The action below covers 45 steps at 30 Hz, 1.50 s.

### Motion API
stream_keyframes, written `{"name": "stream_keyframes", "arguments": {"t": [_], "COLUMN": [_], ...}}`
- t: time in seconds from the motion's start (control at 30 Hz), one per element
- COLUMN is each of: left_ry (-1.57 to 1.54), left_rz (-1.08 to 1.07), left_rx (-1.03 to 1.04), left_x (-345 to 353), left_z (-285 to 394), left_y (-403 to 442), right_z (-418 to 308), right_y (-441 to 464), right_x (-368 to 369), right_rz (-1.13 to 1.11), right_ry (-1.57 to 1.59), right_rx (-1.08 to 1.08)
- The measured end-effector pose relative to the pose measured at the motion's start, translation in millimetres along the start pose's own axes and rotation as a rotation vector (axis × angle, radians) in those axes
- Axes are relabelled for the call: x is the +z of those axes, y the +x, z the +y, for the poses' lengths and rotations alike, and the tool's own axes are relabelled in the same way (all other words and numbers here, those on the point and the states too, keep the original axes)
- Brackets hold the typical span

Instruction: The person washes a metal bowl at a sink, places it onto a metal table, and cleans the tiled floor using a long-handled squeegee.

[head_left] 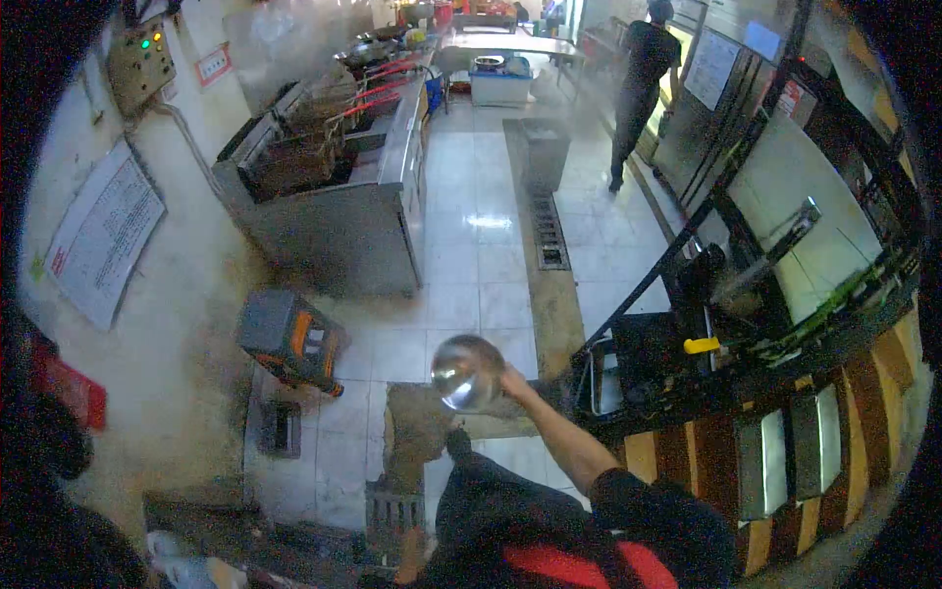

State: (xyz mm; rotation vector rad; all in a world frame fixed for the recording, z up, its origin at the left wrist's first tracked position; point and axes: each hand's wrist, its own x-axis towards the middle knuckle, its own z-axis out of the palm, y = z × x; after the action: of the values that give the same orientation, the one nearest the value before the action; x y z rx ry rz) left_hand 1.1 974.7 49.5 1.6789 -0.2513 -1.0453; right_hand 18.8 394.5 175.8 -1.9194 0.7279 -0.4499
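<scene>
A round, shiny metal bowl (468, 373) is held out in front of my body over the tiled floor. My right hand (511, 383) grips the bowl's right edge, with the forearm reaching in from the lower right. Low in the view, my left hand (410, 552) hangs beside my dark clothing near a floor grate (394, 512). Its fingers are too dim and blurred to make out.
Fryers in a steel counter (343, 236) stand at the left, with a grey and orange box (294, 339) before them. A person in dark clothes (643, 88) walks at the back right. Dark racks (638, 363) line the right side.
</scene>
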Motion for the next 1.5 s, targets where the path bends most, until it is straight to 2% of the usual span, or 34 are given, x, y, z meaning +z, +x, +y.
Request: {"name": "stream_keyframes", "arguments": {"t": [0.03,0.07,0.1,0.2,0.27,0.33,0.37,0.4,0.47,0.53,0.63,0.73,0.8,0.83,0.87,0.9,1.0,1.13,1.2,1.27,1.33,1.4,1.47,1.5], "left_ry": [-0.373,-0.46,-0.449,-0.21,-0.118,-0.078,-0.074,-0.219,0.137,0.573,0.641,0.056,-0.084,0.009,0.1,0.187,0.296,0.256,0.281,0.263,0.241,0.224,0.143,0.392], "left_rz": [-0.079,-0.129,-0.112,0.073,0.174,0.247,0.263,0.241,0.255,0.358,0.256,-0.04,-0.127,-0.083,-0.035,0.014,0.062,0.075,0.008,-0.038,-0.047,-0.026,-0.044,-0.05], "left_rx": [-0.079,0.043,-0.012,-0.238,-0.279,-0.289,-0.293,-0.355,-0.16,0.064,0.211,-0.016,-0.077,-0.071,-0.062,-0.049,0.109,0.14,0.17,0.088,-0.017,-0.154,-0.206,-0.293], "left_x": [-1.6,-0.1,-4.4,-21.4,-31.4,-36.0,-35.0,-31.7,-41.1,-47.4,-7.8,50.9,80.4,94.5,106.8,115.4,133.0,169.3,181.4,190.5,197.1,189.7,171.1,141.2], "left_z": [4.2,8.9,17.3,61.6,113.4,173.7,207.3,254.1,245.7,231.7,291.9,380.7,420.7,452.1,488.4,519.9,573.9,656.5,671.8,678.7,675.3,639.0,581.8,511.5], "left_y": [4.7,25.9,45.2,131.9,197.2,263.1,294.0,310.6,398.9,476.6,508.9,491.1,495.1,489.3,485.2,493.4,550.4,615.8,651.1,659.2,666.7,668.0,655.4,664.7], "right_z": [-6.2,-7.4,-7.4,-28.5,5.3,78.8,49.2,25.4,17.6,23.1,35.0,42.8,58.5,75.3,92.6,112.3,121.5,156.0,150.8,115.2,78.0,148.9,257.2,270.7], "right_y": [19.0,35.2,44.1,43.1,39.0,-3.9,-23.2,-44.2,-97.0,-155.5,-235.1,-280.2,-286.7,-284.9,-278.5,-267.7,-175.1,-13.4,71.6,148.1,211.7,231.6,240.7,254.1], "right_x": [-6.8,-14.8,-25.3,-73.0,-112.3,-149.1,-163.7,-179.4,-190.4,-187.6,-161.1,-116.7,-89.8,-79.3,-69.3,-65.8,-85.8,-151.8,-192.4,-234.9,-269.3,-266.2,-242.2,-240.0], "right_rz": [-0.061,-0.096,-0.119,0.129,0.184,0.235,0.274,0.306,0.365,0.422,0.494,0.542,0.549,0.543,0.532,0.459,0.52,0.581,0.622,0.676,0.727,0.721,0.703,0.699], "right_ry": [0.011,0.015,0.013,-0.237,-0.328,-0.337,-0.487,-0.631,-0.661,-0.618,-0.509,-0.393,-0.346,-0.352,-0.393,-0.623,-0.348,-0.208,-0.124,0.015,0.133,0.037,-0.125,-0.084], "right_rx": [0.029,0.048,0.062,0.056,0.154,0.395,0.47,0.552,0.724,0.872,1.056,1.189,1.191,1.129,1.02,0.756,1.01,0.937,0.908,0.922,0.944,0.874,0.782,0.747]}}
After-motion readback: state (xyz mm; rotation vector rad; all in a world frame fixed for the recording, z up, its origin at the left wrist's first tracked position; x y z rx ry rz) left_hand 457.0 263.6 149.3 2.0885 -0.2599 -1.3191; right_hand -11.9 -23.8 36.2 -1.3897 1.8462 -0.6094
